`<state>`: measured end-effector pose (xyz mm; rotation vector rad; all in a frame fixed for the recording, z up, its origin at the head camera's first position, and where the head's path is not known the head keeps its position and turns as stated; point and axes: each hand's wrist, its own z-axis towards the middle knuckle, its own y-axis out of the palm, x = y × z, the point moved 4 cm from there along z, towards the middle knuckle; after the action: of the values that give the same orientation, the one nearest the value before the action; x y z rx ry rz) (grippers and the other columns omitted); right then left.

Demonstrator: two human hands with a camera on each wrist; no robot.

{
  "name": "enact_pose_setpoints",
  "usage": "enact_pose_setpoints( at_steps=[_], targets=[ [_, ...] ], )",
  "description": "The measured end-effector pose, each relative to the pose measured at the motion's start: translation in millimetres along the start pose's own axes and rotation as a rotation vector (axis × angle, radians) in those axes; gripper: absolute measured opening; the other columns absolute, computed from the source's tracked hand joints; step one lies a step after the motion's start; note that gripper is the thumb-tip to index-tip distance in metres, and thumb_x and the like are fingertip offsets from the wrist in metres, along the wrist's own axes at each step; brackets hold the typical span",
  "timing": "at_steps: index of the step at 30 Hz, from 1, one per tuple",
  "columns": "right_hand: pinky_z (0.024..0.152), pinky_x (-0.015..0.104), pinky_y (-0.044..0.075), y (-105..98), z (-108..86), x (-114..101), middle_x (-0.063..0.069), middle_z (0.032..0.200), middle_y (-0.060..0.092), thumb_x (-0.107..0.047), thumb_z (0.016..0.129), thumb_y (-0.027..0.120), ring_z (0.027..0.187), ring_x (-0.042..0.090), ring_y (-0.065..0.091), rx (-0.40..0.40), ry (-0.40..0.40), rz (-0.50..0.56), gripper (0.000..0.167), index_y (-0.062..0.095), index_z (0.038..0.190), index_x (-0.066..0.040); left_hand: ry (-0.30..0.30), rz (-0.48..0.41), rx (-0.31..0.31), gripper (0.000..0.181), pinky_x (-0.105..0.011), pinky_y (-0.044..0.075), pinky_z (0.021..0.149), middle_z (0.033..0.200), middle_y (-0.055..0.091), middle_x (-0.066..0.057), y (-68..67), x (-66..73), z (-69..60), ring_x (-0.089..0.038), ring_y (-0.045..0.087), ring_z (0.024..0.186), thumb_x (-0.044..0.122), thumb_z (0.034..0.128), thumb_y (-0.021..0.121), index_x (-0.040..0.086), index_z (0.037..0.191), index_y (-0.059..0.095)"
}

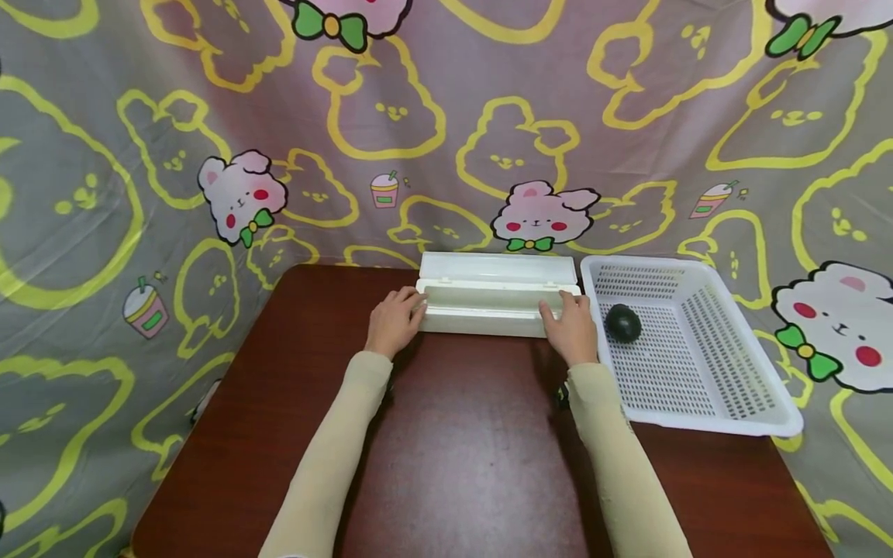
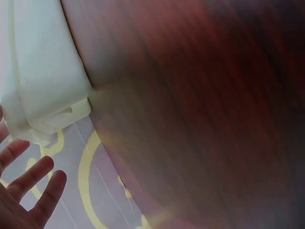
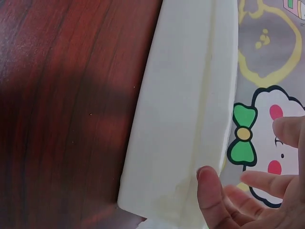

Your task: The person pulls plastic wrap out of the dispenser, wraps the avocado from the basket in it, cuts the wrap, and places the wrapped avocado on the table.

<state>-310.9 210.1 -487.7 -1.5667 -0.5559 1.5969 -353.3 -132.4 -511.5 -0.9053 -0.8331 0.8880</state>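
A long white box (image 1: 481,322) with its hinged lid (image 1: 498,267) raised lies across the back of the table. At its left end is my left hand (image 1: 394,322); in the left wrist view its fingers (image 2: 50,191) are spread beside the box corner. My right hand (image 1: 574,329) is at the right end, thumb toward the front edge. The right wrist view shows that thumb (image 3: 209,193) at the white box (image 3: 167,119) and the other fingers loosely extended. Whether the left fingertips touch the box I cannot tell.
Right of the box stands a white plastic basket (image 1: 698,425) with slotted walls. A dark green, rounded thing like an avocado (image 1: 623,323) lies inside it, toward its left side. The brown table (image 1: 460,457) meets a patterned cloth (image 1: 432,139) at the back.
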Motion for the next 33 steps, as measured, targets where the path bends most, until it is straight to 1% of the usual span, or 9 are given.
enact_pose_setpoints(
  at_steps=[3,6,10,14,16,20,26,29,33],
  targets=[
    [0.103,0.063,0.046,-1,0.6,0,0.03,0.147,0.04,-0.045,0.106,0.051,0.115,0.056,0.058,-0.003,0.003,0.006,0.065,0.046,0.151,0.001,0.0,0.016,0.018,0.033,-0.045,0.059,0.083,0.131,0.066,-0.002,-1.4,-4.6,-0.1,-0.025,0.064,0.112,0.036,0.1083,0.053,0.023,0.133,0.071],
    [0.103,0.063,0.046,0,1.5,-2,0.03,0.145,0.041,-0.045,0.106,0.051,0.114,0.055,0.059,-0.004,0.003,0.008,0.064,0.05,0.148,0.002,-0.026,0.01,0.025,0.033,-0.045,0.059,0.081,0.131,0.066,-0.003,-4.7,-13.9,-2.5,-0.025,0.064,0.111,0.036,0.1079,0.054,0.022,0.132,0.072],
    [0.101,0.061,0.047,4,2.8,-2,0.03,0.141,0.042,-0.046,0.105,0.051,0.112,0.053,0.06,-0.005,0.0,-0.011,0.061,0.057,0.141,0.003,-0.068,-0.08,-0.012,0.035,-0.049,0.057,0.086,0.134,0.062,-0.005,-7.4,-24.7,-5.5,-0.027,0.062,0.113,0.036,0.1073,0.056,0.019,0.135,0.07],
    [0.094,0.061,0.05,7,4.5,0,0.029,0.139,0.044,-0.049,0.104,0.051,0.105,0.052,0.063,-0.003,-0.005,-0.067,0.061,0.064,0.135,0.003,-0.077,-0.142,-0.07,0.039,-0.051,0.055,0.092,0.135,0.058,-0.008,-9.6,-27.1,-4.5,-0.029,0.061,0.116,0.041,0.1069,0.056,0.018,0.134,0.07],
    [0.09,0.061,0.052,7,5.5,-1,0.029,0.137,0.044,-0.051,0.104,0.05,0.1,0.052,0.065,0.002,-0.007,-0.097,0.062,0.066,0.132,0.003,-0.065,-0.119,-0.09,0.04,-0.051,0.056,0.091,0.134,0.058,-0.009,-11.0,-26.2,-2.2,-0.029,0.06,0.115,0.045,0.1067,0.055,0.017,0.131,0.071],
    [0.081,0.06,0.054,8,8.7,-5,0.03,0.132,0.045,-0.051,0.105,0.048,0.092,0.049,0.066,0.01,-0.028,-0.167,0.064,0.069,0.123,0.006,-0.032,-0.017,-0.112,0.042,-0.049,0.058,0.086,0.126,0.058,-0.008,-13.6,-22.8,3.1,-0.027,0.06,0.107,0.049,0.1066,0.053,0.016,0.125,0.072],
    [0.063,0.055,0.056,10,12.8,-10,0.032,0.125,0.047,-0.049,0.106,0.047,0.072,0.043,0.066,0.024,-0.076,-0.296,0.064,0.071,0.094,0.008,-0.013,0.041,-0.113,0.04,-0.046,0.058,0.08,0.116,0.057,-0.008,-14.5,-19.8,6.5,-0.026,0.057,0.098,0.047,0.1063,0.054,0.014,0.118,0.073],
    [0.062,0.055,0.056,12,13.5,-11,0.034,0.125,0.048,-0.047,0.106,0.049,0.069,0.043,0.065,0.039,-0.093,-0.323,0.065,0.072,0.088,0.01,-0.007,0.049,-0.107,0.038,-0.046,0.058,0.079,0.117,0.057,-0.008,-15.1,-18.4,6.6,-0.026,0.057,0.098,0.046,0.1062,0.055,0.014,0.117,0.073],
    [0.065,0.056,0.057,13,13.4,-13,0.036,0.126,0.048,-0.045,0.106,0.052,0.075,0.045,0.065,0.056,-0.11,-0.364,0.064,0.073,0.089,0.012,0.032,0.065,-0.093,0.038,-0.043,0.058,0.079,0.115,0.057,-0.008,-15.5,-15.5,8.1,-0.025,0.056,0.096,0.045,0.1063,0.055,0.012,0.11,0.073]
  ],
)
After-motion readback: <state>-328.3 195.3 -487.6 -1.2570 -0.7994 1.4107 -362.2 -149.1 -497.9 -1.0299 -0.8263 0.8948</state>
